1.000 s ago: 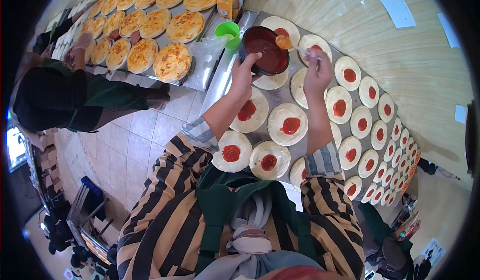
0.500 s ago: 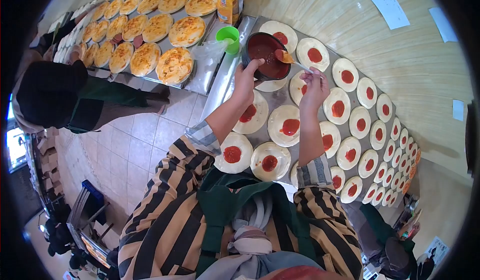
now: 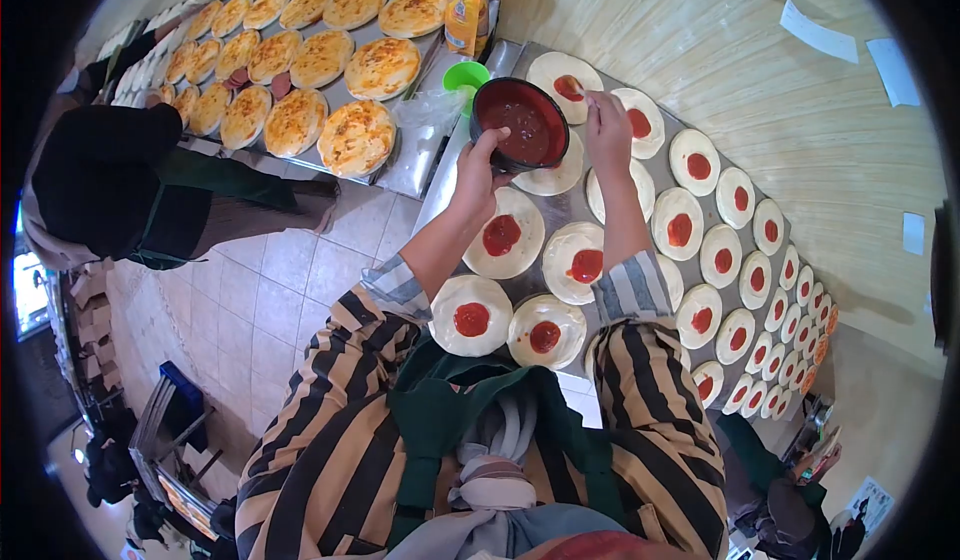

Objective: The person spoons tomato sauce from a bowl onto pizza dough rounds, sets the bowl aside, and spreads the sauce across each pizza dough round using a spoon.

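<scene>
My left hand (image 3: 480, 168) grips the rim of a black bowl (image 3: 548, 108) with a red inside, its thumb over the edge. Red sauce (image 3: 524, 138) lies in the bowl, which is tilted slightly. Pinched in my right hand (image 3: 606, 128) is a spoon (image 3: 578, 87), its tip at the red sauce patch on a pale dough round (image 3: 550, 68) at the tray's top end. Beneath both hands is a metal tray (image 3: 520, 288) bearing several flat dough rounds, most with a red patch in the middle. A dough round (image 3: 553, 175) lies partly hidden under the bowl.
A bright green cup (image 3: 465, 75) and an orange packet (image 3: 466, 10) stand left of the bowl. Browned, topped rounds (image 3: 357, 138) fill another tray at upper left. A person (image 3: 110, 185) in dark clothes is at the left. Another person (image 3: 785, 510) is at lower right.
The spoon has moved from over the bowl up onto the sauce patch of the top dough round. My right hand has shifted up and left; the bowl has moved slightly left.
</scene>
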Demonstrator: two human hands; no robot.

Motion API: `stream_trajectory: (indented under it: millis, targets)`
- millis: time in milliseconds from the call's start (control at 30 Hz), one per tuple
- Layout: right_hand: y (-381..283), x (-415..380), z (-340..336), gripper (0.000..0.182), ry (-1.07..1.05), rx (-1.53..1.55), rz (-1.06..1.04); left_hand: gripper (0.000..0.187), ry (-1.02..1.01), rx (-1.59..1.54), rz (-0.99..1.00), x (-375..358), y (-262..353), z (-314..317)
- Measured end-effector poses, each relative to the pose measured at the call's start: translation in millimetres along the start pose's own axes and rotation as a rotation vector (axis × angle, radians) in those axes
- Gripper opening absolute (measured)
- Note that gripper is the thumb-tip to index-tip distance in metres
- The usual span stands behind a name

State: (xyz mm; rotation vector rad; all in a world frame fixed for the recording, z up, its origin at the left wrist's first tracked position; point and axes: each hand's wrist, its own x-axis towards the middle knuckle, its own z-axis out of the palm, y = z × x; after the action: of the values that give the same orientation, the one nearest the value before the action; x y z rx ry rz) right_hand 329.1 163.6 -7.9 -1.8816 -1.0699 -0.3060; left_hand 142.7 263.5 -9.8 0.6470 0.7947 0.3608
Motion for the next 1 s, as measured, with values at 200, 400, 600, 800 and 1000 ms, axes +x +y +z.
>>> stream_trajectory:
  millis: [200,400,600,800,1000]
  targets:
    - [-27.2,-4.9,-20.3,0.015,0.089,-0.008,0.185,0.051,-0.057,0.018,-0.005,2.1,3.1,-2.4]
    - [-109.2,-55.3,-99.4,0.013,0.220,-0.086,-0.148,0.047,-0.143,0.112,-0.030,-10.0,-10.8,19.9]
    - [-168.6,-159.4,-199.5,0.021,0.022,-0.194,-0.001,0.054,-0.288,0.186,-0.027,-93.3,-44.4,47.8]
    - [-196.9,-272.9,-281.0,0.018,0.088,-0.243,0.248,0.064,-0.448,0.279,-0.189,-184.4,-123.8,58.6]
    - [-228.8,-383.5,-392.8,0.019,0.162,-0.492,0.546,0.056,-0.587,0.387,-0.343,-284.3,-240.5,99.0]
